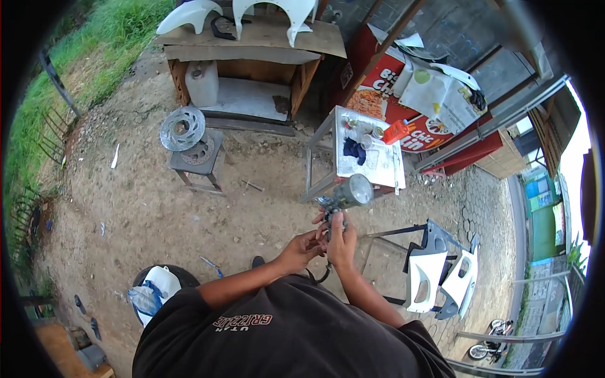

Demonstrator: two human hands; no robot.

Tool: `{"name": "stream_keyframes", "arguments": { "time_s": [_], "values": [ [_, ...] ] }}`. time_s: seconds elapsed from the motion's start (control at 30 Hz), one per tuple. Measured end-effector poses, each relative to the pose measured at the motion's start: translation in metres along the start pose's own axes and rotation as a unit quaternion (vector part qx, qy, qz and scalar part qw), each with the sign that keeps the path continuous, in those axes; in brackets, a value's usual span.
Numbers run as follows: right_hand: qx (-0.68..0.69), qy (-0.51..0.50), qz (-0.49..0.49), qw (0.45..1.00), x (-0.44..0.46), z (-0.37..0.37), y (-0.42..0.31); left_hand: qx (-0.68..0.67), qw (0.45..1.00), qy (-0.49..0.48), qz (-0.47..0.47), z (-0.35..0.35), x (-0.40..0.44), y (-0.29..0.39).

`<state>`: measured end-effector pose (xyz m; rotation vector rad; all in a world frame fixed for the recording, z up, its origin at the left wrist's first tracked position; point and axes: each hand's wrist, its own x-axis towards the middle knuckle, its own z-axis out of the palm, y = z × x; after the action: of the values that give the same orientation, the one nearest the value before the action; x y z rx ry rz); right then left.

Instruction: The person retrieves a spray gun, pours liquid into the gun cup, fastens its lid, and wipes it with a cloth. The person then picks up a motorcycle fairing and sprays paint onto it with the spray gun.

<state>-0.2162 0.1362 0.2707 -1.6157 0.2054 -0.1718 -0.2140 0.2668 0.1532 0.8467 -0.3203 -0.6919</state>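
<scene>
In front of my chest I hold a paint spray gun [343, 195] with a translucent cup on top, tilted to the right. My right hand [341, 242] is wrapped round its body, thumb up along the back. My left hand [302, 251] is closed with its fingertips at the gun's lower back; what exactly they pinch is hidden. A dark hose [324, 274] curves below my right hand. Beyond the gun, a white-topped table [346, 165] carries a dark blue cloth [354, 150], a clear cup [373, 143] and a red bottle [396, 132].
Brake discs [183, 129] lie on a stool [217, 157] ahead left. White fairing panels [425, 280] rest on a metal frame [378, 238] to the right. A wooden bench [252, 53] with white panels stands ahead. A bucket-like container [165, 283] sits at lower left.
</scene>
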Motion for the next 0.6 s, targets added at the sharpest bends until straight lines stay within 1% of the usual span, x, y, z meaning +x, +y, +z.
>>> {"name": "stream_keyframes", "arguments": {
  "time_s": [0.07,0.2,0.3,0.43,0.6],
  "values": [
    [-0.011,-0.006,-0.001,1.000,-0.004,0.005,-0.002,0.022,1.000,-0.009,0.012,-0.005,-0.006,0.001],
    [0.008,-0.017,0.008,1.000,-0.011,0.009,0.008,0.028,0.999,-0.009,-0.024,-0.015,-0.017,-0.005],
    [-0.014,-0.025,-0.001,1.000,-0.009,0.008,0.013,0.029,0.999,-0.009,-0.023,-0.010,-0.021,-0.001],
    [-0.016,-0.034,0.015,0.999,-0.007,0.011,0.013,0.017,1.000,0.021,-0.012,-0.013,-0.023,-0.015],
    [-0.015,-0.053,0.018,0.998,-0.002,0.022,0.014,0.021,0.998,0.059,0.017,-0.017,-0.028,-0.012]
  ]
}}
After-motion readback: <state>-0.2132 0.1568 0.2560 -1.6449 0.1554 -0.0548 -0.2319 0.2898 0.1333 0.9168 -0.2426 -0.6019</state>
